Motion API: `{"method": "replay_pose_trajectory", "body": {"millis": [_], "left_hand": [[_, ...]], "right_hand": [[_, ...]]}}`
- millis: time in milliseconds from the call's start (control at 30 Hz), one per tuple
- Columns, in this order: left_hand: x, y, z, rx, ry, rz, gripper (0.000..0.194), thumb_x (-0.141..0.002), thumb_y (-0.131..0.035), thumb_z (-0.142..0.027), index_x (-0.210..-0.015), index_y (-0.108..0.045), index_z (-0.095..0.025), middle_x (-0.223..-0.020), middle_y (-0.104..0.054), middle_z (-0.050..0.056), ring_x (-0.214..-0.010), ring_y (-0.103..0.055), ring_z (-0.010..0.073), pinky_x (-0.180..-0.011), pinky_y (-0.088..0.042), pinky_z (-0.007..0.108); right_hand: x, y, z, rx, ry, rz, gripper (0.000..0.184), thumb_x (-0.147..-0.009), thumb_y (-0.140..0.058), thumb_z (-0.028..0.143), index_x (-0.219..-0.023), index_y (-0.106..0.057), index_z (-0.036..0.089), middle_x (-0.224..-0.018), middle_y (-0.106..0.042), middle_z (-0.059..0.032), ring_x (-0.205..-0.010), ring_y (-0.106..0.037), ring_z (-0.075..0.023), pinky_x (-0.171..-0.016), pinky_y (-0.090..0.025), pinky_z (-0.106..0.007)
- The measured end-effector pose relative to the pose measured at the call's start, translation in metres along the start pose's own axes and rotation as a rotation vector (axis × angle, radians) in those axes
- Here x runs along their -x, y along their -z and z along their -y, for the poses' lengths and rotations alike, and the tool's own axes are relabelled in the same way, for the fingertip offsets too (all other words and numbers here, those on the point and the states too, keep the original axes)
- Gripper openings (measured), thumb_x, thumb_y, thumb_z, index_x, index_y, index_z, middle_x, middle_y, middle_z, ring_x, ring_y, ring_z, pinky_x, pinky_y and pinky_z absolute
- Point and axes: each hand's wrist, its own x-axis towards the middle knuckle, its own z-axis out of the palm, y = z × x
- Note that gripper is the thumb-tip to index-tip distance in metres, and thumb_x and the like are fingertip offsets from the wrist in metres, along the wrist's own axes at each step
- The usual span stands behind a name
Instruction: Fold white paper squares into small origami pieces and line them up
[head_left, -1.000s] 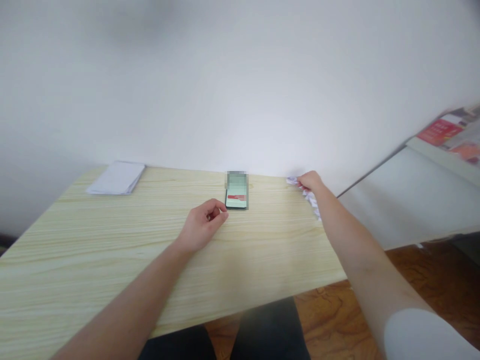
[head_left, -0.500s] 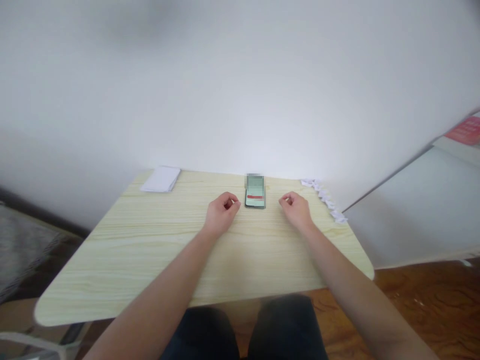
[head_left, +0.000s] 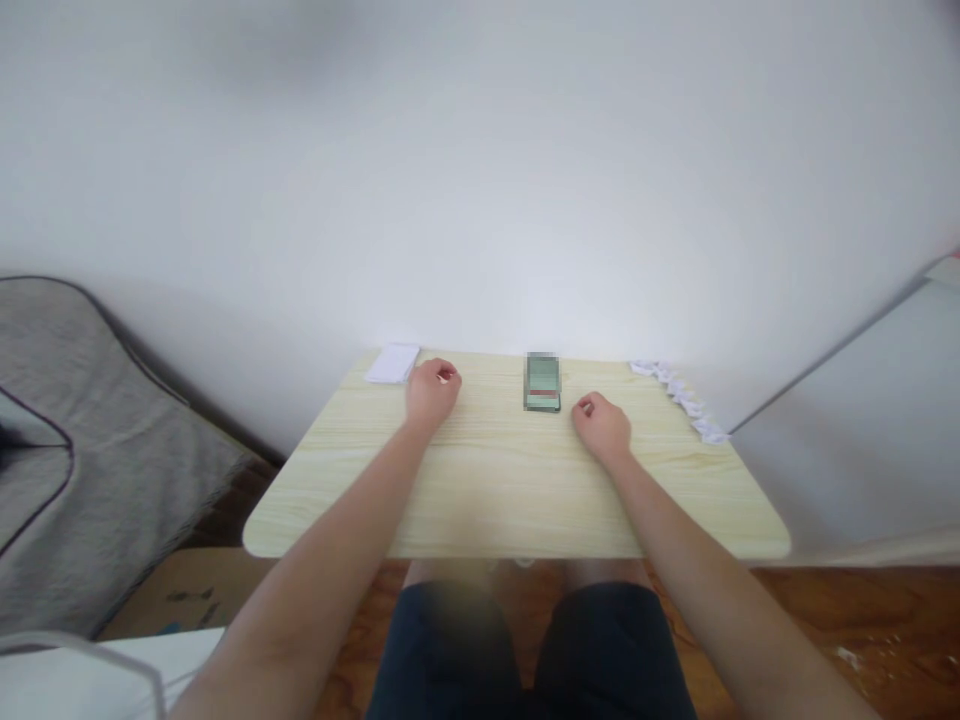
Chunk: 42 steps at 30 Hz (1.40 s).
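Note:
My left hand (head_left: 431,391) rests on the light wooden table (head_left: 517,490) with its fingers curled, close to a small stack of white paper (head_left: 393,363) at the far left corner. Whether it holds anything I cannot make out. My right hand (head_left: 602,427) lies loosely closed on the table, just right of a phone (head_left: 542,382) with a lit screen that lies flat near the far edge. A row of several small folded white paper pieces (head_left: 679,396) runs along the far right edge, away from both hands.
A white wall stands right behind the table. A grey padded seat (head_left: 82,440) is at the left, cardboard (head_left: 172,600) lies on the wooden floor below it. A white surface (head_left: 855,420) adjoins at the right. My knees in dark shorts (head_left: 525,650) are under the near edge.
My right hand left the folded paper pieces and came back beside the phone. My left hand moved away from the phone toward the paper stack. The view pulled back and swung left.

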Motion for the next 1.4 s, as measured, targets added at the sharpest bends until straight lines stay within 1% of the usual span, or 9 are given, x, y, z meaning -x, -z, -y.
{"method": "replay_pose_trajectory", "body": {"millis": [100,233,333,467,667,833,1033,1233,1400], "left_hand": [[-0.029,0.032,0.024,-0.184,0.069,-0.079,0.020,-0.083,-0.060,-0.033,-0.097,-0.069,-0.022,-0.119,-0.066,0.014,-0.124,-0.051,0.0375,-0.103,-0.041,0.053],[-0.055,0.054,0.050,-0.343,0.149,-0.037,0.027,-0.079,-0.067,-0.040,-0.097,-0.070,-0.021,-0.125,-0.064,0.019,-0.126,-0.049,0.0424,-0.103,-0.039,0.059],[-0.064,0.056,0.061,-0.404,0.195,0.028,0.032,-0.075,-0.070,-0.047,-0.094,-0.071,-0.021,-0.117,-0.068,0.019,-0.117,-0.056,0.0415,-0.098,-0.043,0.058],[-0.070,0.055,0.066,-0.450,0.239,0.074,0.035,-0.078,-0.066,-0.051,-0.097,-0.072,-0.022,-0.110,-0.072,0.017,-0.107,-0.063,0.0373,-0.090,-0.048,0.051],[-0.076,0.058,0.066,-0.492,0.249,0.118,0.046,-0.071,-0.071,-0.059,-0.100,-0.073,-0.023,-0.109,-0.074,0.015,-0.103,-0.065,0.0360,-0.086,-0.050,0.046],[-0.081,0.065,0.072,-0.514,0.248,0.134,0.045,-0.073,-0.068,-0.062,-0.099,-0.073,-0.026,-0.109,-0.075,0.013,-0.101,-0.067,0.0357,-0.084,-0.051,0.046],[-0.081,0.071,0.071,-0.533,0.238,0.152,0.043,-0.073,-0.069,-0.059,-0.100,-0.075,-0.025,-0.110,-0.075,0.013,-0.102,-0.067,0.0347,-0.084,-0.051,0.044],[-0.082,0.071,0.068,-0.608,0.205,0.182,0.049,-0.072,-0.066,-0.065,-0.100,-0.075,-0.026,-0.110,-0.075,0.015,-0.100,-0.067,0.0364,-0.084,-0.051,0.047],[-0.082,0.065,0.060,-0.708,0.147,0.215,0.042,-0.077,-0.062,-0.052,-0.105,-0.075,-0.025,-0.114,-0.074,0.018,-0.103,-0.067,0.0393,-0.084,-0.051,0.048]], "right_hand": [[0.000,-0.001,0.000,0.012,-0.002,0.003,0.018,-0.092,-0.054,0.037,-0.094,-0.069,0.027,-0.082,-0.074,-0.0001,-0.079,-0.065,-0.0206,-0.065,-0.035,-0.029],[0.000,0.001,0.001,0.018,-0.009,0.011,0.019,-0.092,-0.054,0.037,-0.094,-0.070,0.027,-0.082,-0.074,-0.0003,-0.079,-0.066,-0.0208,-0.064,-0.035,-0.029],[0.000,0.002,0.001,0.018,-0.010,0.020,0.019,-0.092,-0.054,0.038,-0.094,-0.070,0.027,-0.081,-0.075,-0.0003,-0.080,-0.066,-0.0211,-0.064,-0.036,-0.029],[-0.001,0.001,0.001,0.020,-0.011,0.028,0.020,-0.093,-0.054,0.038,-0.095,-0.071,0.027,-0.083,-0.075,-0.0011,-0.080,-0.066,-0.0214,-0.066,-0.038,-0.029],[-0.003,0.000,0.000,0.013,-0.022,0.029,0.021,-0.091,-0.055,0.039,-0.095,-0.072,0.027,-0.082,-0.075,-0.0010,-0.078,-0.066,-0.0210,-0.064,-0.037,-0.029],[-0.004,-0.002,-0.004,-0.006,0.004,0.016,0.020,-0.091,-0.054,0.040,-0.093,-0.070,0.028,-0.079,-0.074,0.0009,-0.075,-0.065,-0.0207,-0.062,-0.035,-0.030],[-0.004,-0.002,-0.006,-0.020,-0.009,0.022,0.020,-0.091,-0.055,0.040,-0.094,-0.071,0.028,-0.080,-0.075,0.0002,-0.076,-0.065,-0.0212,-0.064,-0.036,-0.029],[-0.004,-0.001,-0.004,-0.022,-0.006,0.018,0.018,-0.091,-0.055,0.039,-0.093,-0.071,0.029,-0.080,-0.075,0.0003,-0.077,-0.066,-0.0219,-0.065,-0.037,-0.030],[-0.002,0.000,-0.002,-0.014,-0.007,0.019,0.020,-0.092,-0.055,0.038,-0.094,-0.071,0.027,-0.081,-0.075,-0.0014,-0.078,-0.066,-0.0220,-0.066,-0.039,-0.030]]}}
